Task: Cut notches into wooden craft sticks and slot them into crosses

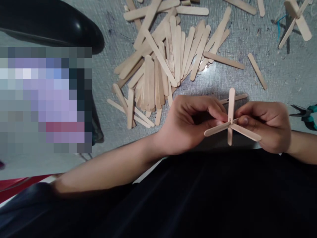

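Together, left hand point(187, 124) and right hand point(273, 127) pinched a stick star point(231, 109); loose sticks point(177, 49) lay beyond it, pliers point(305, 112) to its right

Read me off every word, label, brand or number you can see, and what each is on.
None readable anywhere.
Joined sticks: no lettering visible.
Loose wooden sticks: none legible.
Black curved object: none visible.
Pliers: too small to tell any marking.
Pixelated patch: too blurred to read anything.
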Action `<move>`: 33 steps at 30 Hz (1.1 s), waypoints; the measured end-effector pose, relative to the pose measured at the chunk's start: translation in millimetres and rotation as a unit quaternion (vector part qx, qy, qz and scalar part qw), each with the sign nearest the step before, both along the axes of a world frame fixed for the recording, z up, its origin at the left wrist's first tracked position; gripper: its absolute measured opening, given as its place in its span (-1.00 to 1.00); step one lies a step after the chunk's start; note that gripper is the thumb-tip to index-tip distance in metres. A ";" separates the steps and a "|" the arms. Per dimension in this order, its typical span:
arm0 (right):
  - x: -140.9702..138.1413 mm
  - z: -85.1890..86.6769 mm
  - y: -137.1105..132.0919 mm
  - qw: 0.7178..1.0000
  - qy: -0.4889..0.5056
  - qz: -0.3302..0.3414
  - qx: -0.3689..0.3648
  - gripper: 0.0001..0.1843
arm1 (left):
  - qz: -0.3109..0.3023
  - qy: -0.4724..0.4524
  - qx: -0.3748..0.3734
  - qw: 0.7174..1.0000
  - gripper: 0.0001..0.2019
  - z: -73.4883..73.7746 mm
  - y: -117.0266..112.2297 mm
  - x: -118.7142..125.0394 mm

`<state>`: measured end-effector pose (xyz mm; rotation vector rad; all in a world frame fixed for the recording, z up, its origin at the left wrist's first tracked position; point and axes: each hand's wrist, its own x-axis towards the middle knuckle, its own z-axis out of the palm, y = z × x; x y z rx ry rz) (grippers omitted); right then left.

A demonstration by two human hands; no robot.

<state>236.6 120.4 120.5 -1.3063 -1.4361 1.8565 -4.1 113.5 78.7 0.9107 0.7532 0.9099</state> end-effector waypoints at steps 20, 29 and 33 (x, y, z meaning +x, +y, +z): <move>5.2 -8.1 -13.7 0.993 0.098 -0.004 -0.070 -0.70 | -0.003 -0.056 -0.038 0.998 -0.66 -9.6 -9.3 4.0; -5.3 -3.1 -8.7 0.985 0.150 0.024 -0.085 -0.70 | 0.013 -0.143 -0.053 0.988 -0.59 -7.5 -11.1 16.9; -4.7 0.2 -4.1 0.991 0.130 0.035 -0.009 -0.80 | -0.013 -0.147 -0.083 0.986 -0.70 -10.7 -11.2 9.8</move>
